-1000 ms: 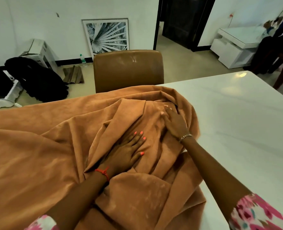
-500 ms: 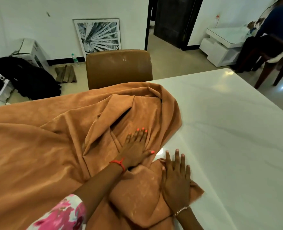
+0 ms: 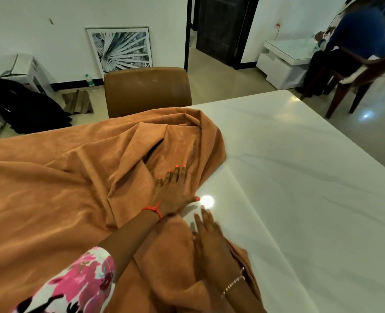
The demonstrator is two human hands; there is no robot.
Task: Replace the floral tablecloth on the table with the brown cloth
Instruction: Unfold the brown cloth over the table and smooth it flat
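Note:
The brown cloth (image 3: 51,199) lies bunched and folded over the left half of the white table (image 3: 300,177). My left hand (image 3: 173,193) lies flat on a fold of the cloth near its right edge, fingers straight, thumb out toward the bare tabletop. My right hand (image 3: 212,242) rests flat on the cloth's near right corner, fingers straight and reaching onto the bare table. No floral tablecloth is in view.
A brown chair (image 3: 147,89) stands at the table's far side. A person sits on a wooden chair (image 3: 363,71) at the far right. A framed picture (image 3: 119,49), a black heap (image 3: 22,105) and a white cabinet (image 3: 284,64) are behind.
My right hand left the top of the bunched cloth and came down to its near right corner. My left hand slid right along the fold. The cloth's right edge sits flatter.

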